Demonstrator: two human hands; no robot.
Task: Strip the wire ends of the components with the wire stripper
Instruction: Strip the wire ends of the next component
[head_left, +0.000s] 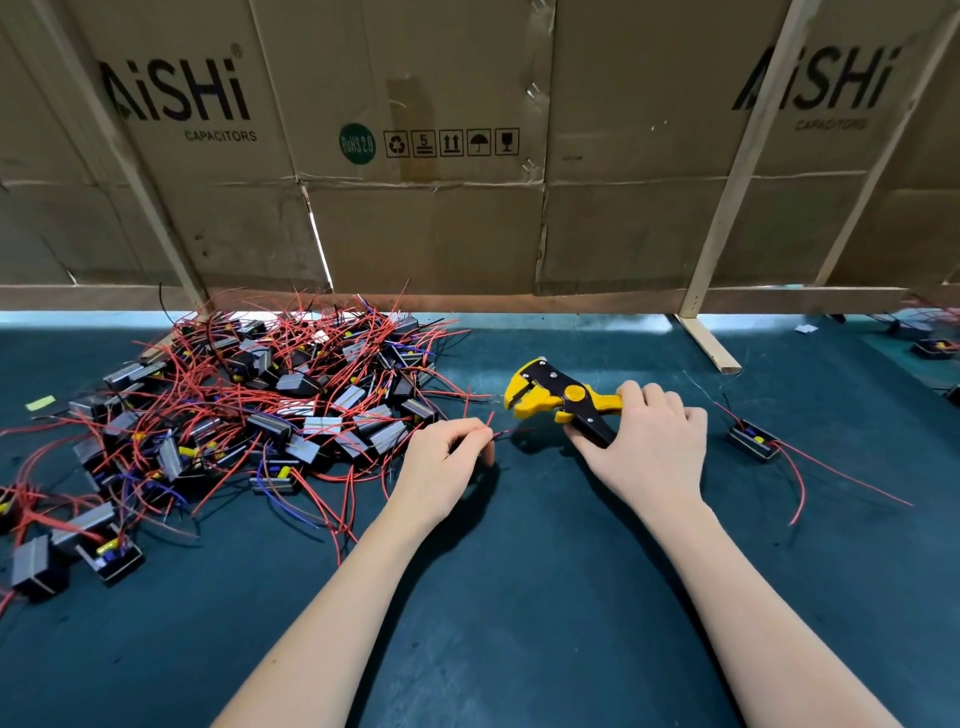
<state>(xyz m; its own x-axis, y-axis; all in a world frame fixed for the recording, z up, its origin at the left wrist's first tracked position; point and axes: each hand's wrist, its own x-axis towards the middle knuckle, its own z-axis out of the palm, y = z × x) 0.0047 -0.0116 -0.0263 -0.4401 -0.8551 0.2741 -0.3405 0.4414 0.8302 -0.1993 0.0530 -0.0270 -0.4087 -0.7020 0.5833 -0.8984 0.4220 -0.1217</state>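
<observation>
A large pile of small black boxed components (270, 410) with red, black and blue wires covers the left of the dark green mat (519, 597). My left hand (441, 467) pinches red wire ends (491, 423) at the pile's right edge. My right hand (649, 447) grips the handles of the yellow and black wire stripper (556, 397). Its jaws point left and sit just above and right of the pinched wires, apart from them. One single component (753, 441) with long red wires lies to the right of my right hand.
A cardboard wall (467, 156) on a wooden frame closes off the back of the table. A wooden foot (706, 345) juts onto the mat behind the stripper. A few loose components (932, 347) lie at the far right edge. A yellow-green scrap (40, 402) lies at the left.
</observation>
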